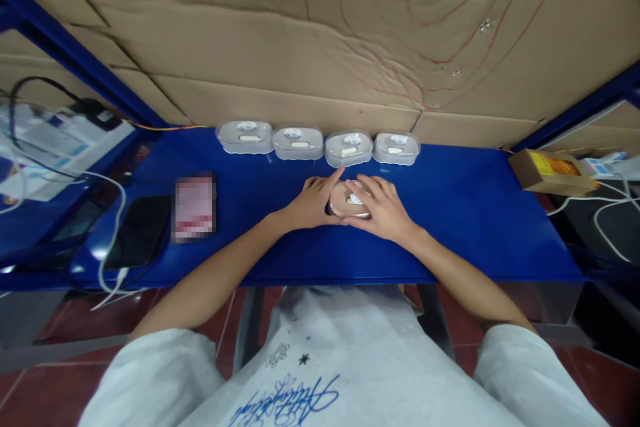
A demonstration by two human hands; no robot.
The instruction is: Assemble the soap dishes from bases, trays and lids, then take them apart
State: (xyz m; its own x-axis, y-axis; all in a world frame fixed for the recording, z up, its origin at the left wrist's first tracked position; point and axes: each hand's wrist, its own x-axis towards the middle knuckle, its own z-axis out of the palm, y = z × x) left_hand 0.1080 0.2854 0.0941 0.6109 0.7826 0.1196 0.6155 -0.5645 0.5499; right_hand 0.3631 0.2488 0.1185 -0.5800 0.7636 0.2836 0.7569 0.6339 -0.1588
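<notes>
A clear oval case (345,199) with a pinkish inside and a white sticker lies at the middle of the blue table (460,213). My left hand (315,203) is wrapped round its left side, thumb pointing up along the edge. Over its right side and top curls my right hand (384,207), with fingers on the lid. Behind them stands a row of several clear oval cases with pale insides, among them one at the left end (245,138), another beside it (299,143), one directly behind my hands (349,149) and one at the right end (397,148).
At the left lie a pixelated flat item (194,207), a black phone (140,231) and a white cable (116,223). An open cardboard box (547,177) sits at the right edge. Behind the table rises a cardboard wall (240,47) between blue frame posts.
</notes>
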